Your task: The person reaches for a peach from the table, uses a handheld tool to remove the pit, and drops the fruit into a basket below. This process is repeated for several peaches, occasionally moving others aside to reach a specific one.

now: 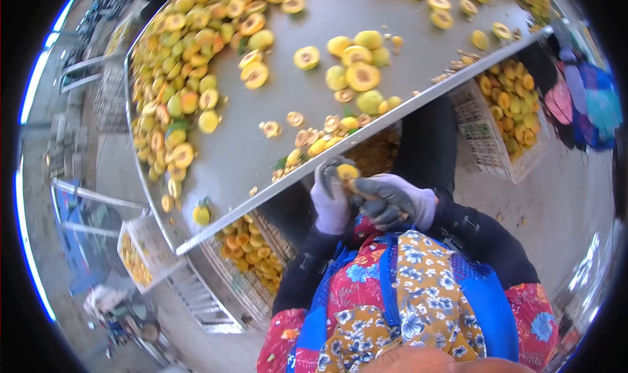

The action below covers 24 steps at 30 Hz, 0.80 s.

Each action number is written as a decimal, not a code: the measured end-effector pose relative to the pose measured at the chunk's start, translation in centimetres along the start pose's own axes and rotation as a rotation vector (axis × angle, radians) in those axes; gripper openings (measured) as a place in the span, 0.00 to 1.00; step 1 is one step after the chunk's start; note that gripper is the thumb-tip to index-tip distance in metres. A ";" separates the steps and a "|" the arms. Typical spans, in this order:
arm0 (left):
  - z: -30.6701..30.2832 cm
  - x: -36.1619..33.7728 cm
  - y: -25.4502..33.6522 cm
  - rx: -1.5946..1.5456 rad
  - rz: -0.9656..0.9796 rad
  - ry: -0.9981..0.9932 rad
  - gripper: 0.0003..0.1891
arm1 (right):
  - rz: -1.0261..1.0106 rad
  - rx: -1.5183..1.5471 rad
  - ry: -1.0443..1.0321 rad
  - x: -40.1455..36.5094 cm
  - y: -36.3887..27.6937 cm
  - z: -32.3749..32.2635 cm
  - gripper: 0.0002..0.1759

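Observation:
My left hand [331, 193], in a grey and white glove, pinches a small yellow fruit piece [348, 172] just below the metal table's near edge. My right hand [392, 201], gloved the same way, is curled against that fruit from the right; its fingers wrap around something I cannot make out. On the metal table [261, 134], just beyond my hands, lie yellow fruit scraps and pits [320, 142] along the rim. Farther in rests a cluster of halved and whole yellow fruits [360, 65].
A large heap of fruit [190, 65] covers the table's left side. Crates of halved fruit stand below the edge, one at the right [484, 134], one near my left arm [245, 255], another at far left [147, 255]. Colourful cloth [589, 101] shows at the far right.

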<state>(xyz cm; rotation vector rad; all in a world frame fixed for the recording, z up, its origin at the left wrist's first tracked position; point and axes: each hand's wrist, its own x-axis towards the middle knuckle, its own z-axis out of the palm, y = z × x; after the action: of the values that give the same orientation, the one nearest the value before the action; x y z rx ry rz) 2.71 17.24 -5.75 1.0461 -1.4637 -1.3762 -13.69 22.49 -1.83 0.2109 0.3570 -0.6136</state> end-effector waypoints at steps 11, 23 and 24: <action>0.3 -0.9 -1.4 -0.510 -0.020 0.177 0.12 | 0.094 0.345 -0.287 2.2 1.0 0.1 0.28; -14.3 1.3 6.1 1.444 -0.073 0.500 0.24 | -0.134 -0.413 0.515 1.4 -0.9 1.6 0.20; -13.8 4.4 6.1 1.253 -0.035 0.452 0.25 | -0.156 -0.464 0.557 1.4 -0.9 2.1 0.20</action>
<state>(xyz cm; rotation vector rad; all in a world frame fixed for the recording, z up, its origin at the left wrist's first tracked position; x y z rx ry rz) 14.47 9.30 0.96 1.9526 -1.9077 -0.0318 -12.62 20.39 -0.54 -0.1005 1.0472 -0.6017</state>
